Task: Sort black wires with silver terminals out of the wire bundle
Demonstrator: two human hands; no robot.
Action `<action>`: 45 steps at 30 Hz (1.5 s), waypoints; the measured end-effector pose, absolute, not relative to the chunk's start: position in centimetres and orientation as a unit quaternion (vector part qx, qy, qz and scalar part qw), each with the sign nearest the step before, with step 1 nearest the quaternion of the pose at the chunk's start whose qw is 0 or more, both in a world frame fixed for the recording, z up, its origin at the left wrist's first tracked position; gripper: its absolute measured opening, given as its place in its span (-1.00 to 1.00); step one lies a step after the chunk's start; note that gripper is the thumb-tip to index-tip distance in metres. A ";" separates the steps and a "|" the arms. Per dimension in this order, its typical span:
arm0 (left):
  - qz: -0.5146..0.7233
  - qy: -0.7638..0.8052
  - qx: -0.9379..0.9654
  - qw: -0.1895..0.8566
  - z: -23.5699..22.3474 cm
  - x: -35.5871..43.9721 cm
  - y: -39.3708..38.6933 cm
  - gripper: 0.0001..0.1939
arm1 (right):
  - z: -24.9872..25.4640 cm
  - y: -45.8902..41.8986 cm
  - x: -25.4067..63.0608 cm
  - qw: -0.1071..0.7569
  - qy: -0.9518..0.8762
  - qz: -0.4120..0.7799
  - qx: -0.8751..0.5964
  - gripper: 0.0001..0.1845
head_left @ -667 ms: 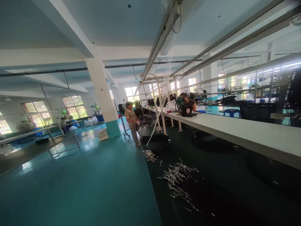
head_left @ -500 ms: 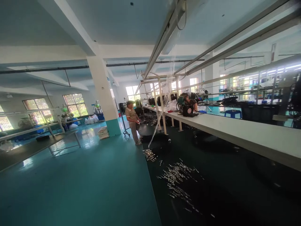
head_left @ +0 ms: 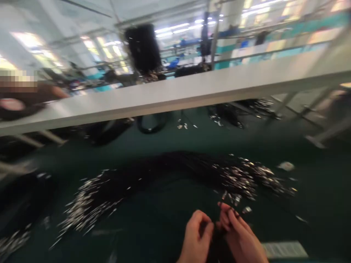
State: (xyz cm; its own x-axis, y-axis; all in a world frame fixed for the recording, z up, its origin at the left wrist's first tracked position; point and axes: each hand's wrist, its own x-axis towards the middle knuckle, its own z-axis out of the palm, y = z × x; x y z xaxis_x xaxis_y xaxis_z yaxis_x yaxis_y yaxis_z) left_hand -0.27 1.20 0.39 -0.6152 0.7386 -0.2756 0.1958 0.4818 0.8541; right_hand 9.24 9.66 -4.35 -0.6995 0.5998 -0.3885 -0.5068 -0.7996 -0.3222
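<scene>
My left hand (head_left: 196, 235) is low in the view, with thumb and fingers curled together. What it grips, if anything, cannot be made out. Close beside it, my right hand (head_left: 242, 235) pinches thin black cables, whose shiny ends (head_left: 237, 199) poke out past the fingertips. Beyond both hands, a large bundle of black cables (head_left: 175, 162) arcs across the dark surface. Pale ends (head_left: 82, 201) fan out at its left, and metallic-looking ends (head_left: 244, 179) cluster at its right, just past my right hand. Motion blurs the details.
A long white table (head_left: 170, 91) crosses behind the bundle, with more dark cable coils (head_left: 109, 131) beneath it. At the left sits another person (head_left: 30, 95). A pale strip (head_left: 285, 250) lies right of my right hand, and a small whitish roll (head_left: 286, 166) lies farther off.
The view has swung right and down, from the wide hall to the cable bundle and white table. Both my hands have come into view. The person standing by the pillar is out of view.
</scene>
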 end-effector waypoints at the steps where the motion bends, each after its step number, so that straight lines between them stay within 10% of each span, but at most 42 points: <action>1: 0.406 0.800 0.301 0.323 0.6 -0.3 1.7 -0.77 | -4.4 9.9 9.2 0.295 -0.054 0.914 -0.273 -0.55; 24: 0.172 0.730 0.452 0.483 -1.4 -0.4 5.5 -0.74 | -5.5 10.9 9.2 0.352 0.034 0.879 -0.318 -0.56; 30: -0.156 0.748 0.517 0.387 0.1 -10.1 2.2 -0.89 | -6.3 13.0 11.6 0.383 0.110 0.865 -0.305 -0.67; 39: -0.375 0.817 0.429 0.086 14.4 -23.5 -9.3 -0.75 | -9.4 13.4 11.9 0.343 0.225 0.861 -0.302 -0.91; 45: -0.370 0.737 0.541 0.165 6.6 -18.7 -5.3 -0.64 | -12.0 11.7 10.1 0.348 0.220 0.843 -0.346 -0.88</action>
